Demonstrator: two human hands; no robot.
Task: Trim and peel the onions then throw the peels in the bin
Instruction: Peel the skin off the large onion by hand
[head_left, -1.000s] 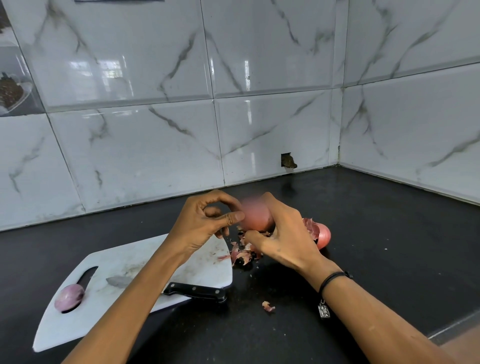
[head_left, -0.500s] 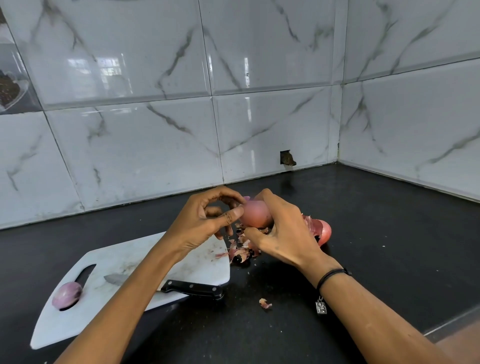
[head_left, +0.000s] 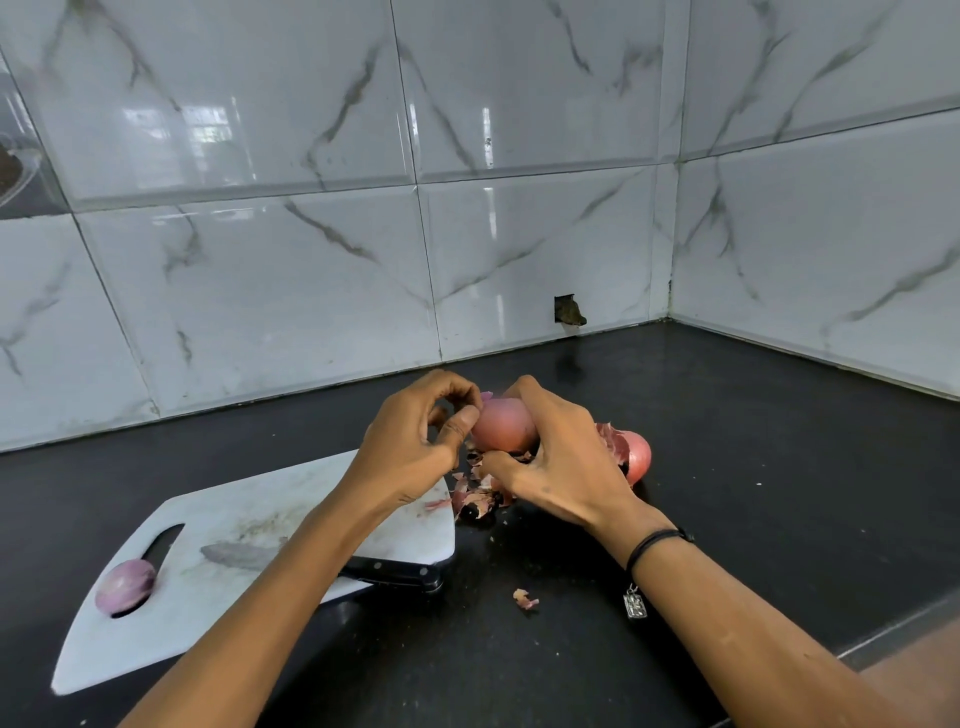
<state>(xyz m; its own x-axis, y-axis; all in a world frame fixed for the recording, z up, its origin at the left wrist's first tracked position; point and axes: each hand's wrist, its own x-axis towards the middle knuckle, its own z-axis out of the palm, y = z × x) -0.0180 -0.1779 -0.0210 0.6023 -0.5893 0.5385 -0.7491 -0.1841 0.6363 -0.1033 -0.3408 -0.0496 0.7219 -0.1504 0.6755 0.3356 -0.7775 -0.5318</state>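
My right hand (head_left: 563, 465) grips a pink onion (head_left: 503, 425) above the black counter, fingers curled over its top and under it. My left hand (head_left: 418, 441) pinches at the onion's left end, where a small flap of skin sticks up. Below them lies a heap of reddish peels (head_left: 480, 493) by the board's corner. A second onion (head_left: 636, 454) with torn skin lies behind my right hand. A peeled purple onion (head_left: 124, 584) rests on the white cutting board (head_left: 218, 597). The knife (head_left: 395, 571) lies on the board, partly hidden by my left forearm.
The black counter (head_left: 753, 493) runs into a corner of white marble-patterned tiles. One stray peel scrap (head_left: 524, 598) lies on the counter in front of the board. A small hole in the tile (head_left: 569, 310) sits low on the back wall. No bin is in view.
Both hands with the onion have stayed at nearly the same spot. My left fingers have closed in on the onion's left end. The view has shifted slightly.
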